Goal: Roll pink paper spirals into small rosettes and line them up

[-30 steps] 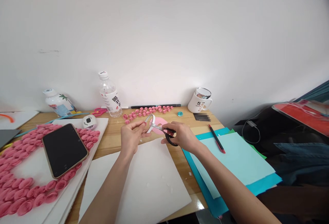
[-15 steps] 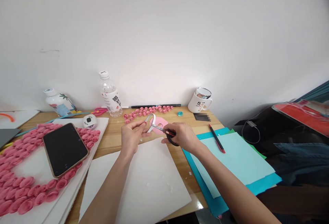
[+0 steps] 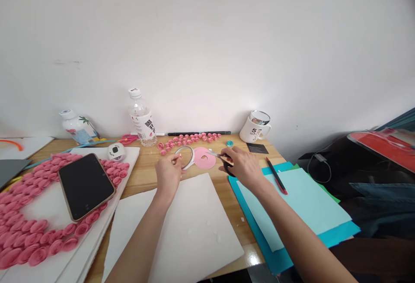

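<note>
My left hand point(image 3: 169, 171) is closed on a roll of white tape point(image 3: 191, 162), with its ring standing out past the fingertips. In my right hand point(image 3: 242, 166) is a pair of black-handled scissors point(image 3: 228, 167), fingers through the handles and blades pointing left. A small white bit shows at the blade tips. Below the blades lies a pink paper disc point(image 3: 205, 159) with a curved cut in its middle. Behind the tape, small pink paper rolls point(image 3: 194, 139) sit in a cluster. One teal paper roll point(image 3: 230, 143) lies to their right.
A white board point(image 3: 181, 226) lies under my forearms. At left, pink paper flowers point(image 3: 39, 255) cover a board with a phone point(image 3: 86, 186) on it. A bottle point(image 3: 143, 120) and a mug point(image 3: 255, 128) stand by the wall. Blue paper point(image 3: 301, 205) and a pen point(image 3: 276, 176) are at right.
My right hand with the scissors has moved right, away from the tape roll. The tape roll has tilted and shifted left in my left hand, and the pink disc shows more fully.
</note>
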A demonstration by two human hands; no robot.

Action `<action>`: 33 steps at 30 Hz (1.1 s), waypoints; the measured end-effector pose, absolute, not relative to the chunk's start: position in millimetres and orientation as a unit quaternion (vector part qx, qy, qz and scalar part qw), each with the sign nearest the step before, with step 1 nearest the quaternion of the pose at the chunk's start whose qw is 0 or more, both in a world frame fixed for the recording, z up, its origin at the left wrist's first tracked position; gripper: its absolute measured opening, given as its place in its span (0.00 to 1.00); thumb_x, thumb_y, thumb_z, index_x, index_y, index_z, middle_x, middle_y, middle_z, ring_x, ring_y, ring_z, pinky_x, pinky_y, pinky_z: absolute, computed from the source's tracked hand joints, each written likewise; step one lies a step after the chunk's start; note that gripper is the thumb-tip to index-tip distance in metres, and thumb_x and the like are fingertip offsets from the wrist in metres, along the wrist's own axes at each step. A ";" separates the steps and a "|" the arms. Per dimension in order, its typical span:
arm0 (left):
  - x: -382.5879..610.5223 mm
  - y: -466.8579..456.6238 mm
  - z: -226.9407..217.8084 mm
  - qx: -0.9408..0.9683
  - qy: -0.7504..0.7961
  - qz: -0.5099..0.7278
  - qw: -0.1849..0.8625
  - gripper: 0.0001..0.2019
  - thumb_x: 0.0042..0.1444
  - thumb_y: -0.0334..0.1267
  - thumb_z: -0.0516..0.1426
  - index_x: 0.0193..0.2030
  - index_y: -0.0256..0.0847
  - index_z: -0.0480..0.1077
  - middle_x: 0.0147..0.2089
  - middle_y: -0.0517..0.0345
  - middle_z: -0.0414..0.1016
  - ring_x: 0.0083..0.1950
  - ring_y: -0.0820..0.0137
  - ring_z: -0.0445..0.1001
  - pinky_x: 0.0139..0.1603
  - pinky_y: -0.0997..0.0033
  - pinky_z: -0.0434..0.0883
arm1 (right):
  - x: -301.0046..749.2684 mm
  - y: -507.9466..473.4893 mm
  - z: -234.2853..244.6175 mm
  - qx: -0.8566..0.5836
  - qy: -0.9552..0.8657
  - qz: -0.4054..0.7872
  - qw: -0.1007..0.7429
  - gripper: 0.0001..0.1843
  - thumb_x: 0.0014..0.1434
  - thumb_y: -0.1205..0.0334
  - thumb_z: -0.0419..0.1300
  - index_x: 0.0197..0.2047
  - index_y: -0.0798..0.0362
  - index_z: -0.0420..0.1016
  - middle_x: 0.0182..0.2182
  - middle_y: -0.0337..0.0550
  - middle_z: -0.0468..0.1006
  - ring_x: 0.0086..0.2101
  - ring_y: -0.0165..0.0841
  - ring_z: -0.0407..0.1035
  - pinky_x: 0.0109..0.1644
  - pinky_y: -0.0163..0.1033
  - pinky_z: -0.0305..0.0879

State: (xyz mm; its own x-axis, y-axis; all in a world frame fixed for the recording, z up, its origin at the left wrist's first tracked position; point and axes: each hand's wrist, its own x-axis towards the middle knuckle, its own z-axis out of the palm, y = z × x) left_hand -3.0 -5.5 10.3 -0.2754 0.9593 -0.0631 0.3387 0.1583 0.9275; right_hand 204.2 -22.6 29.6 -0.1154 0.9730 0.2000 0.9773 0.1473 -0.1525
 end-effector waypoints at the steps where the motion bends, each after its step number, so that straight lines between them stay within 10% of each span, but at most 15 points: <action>1: -4.0 -4.9 8.8 0.498 0.674 0.422 0.346 0.10 0.48 0.34 0.55 0.35 0.34 0.75 0.27 0.53 0.76 0.20 0.67 0.74 0.17 0.75 0.63 | 211.3 -21.5 30.2 -0.644 -0.759 -0.002 0.101 0.17 0.46 0.64 0.63 0.41 0.49 0.69 0.34 0.43 0.72 0.33 0.34 0.66 0.27 0.33 0.45; 11: -6.6 -9.9 0.6 0.596 0.644 0.358 0.318 0.06 0.43 0.29 0.56 0.22 0.36 0.75 0.16 0.62 0.68 0.16 0.72 0.69 0.20 0.77 0.58 | 253.1 -14.1 21.3 -0.603 -0.782 0.142 -0.071 0.24 0.40 0.76 0.60 0.43 0.51 0.70 0.41 0.47 0.72 0.43 0.40 0.65 0.38 0.35 0.56; 22: 2.6 -10.8 19.5 0.437 0.510 0.471 0.573 0.12 0.38 0.38 0.63 0.31 0.34 0.76 0.27 0.52 0.77 0.28 0.69 0.75 0.32 0.71 0.72 | 230.7 4.8 -1.2 -0.634 -0.742 0.201 0.081 0.07 0.52 0.66 0.55 0.28 0.56 0.74 0.32 0.47 0.74 0.31 0.32 0.68 0.33 0.32 0.59; 33: 11.7 -12.8 15.2 0.443 0.496 0.478 0.573 0.11 0.36 0.36 0.63 0.30 0.35 0.77 0.27 0.53 0.76 0.29 0.70 0.73 0.29 0.70 0.73 | 231.7 7.1 -11.2 -0.639 -0.738 0.208 0.060 0.08 0.53 0.64 0.53 0.28 0.55 0.71 0.32 0.46 0.73 0.32 0.32 0.67 0.33 0.32 0.58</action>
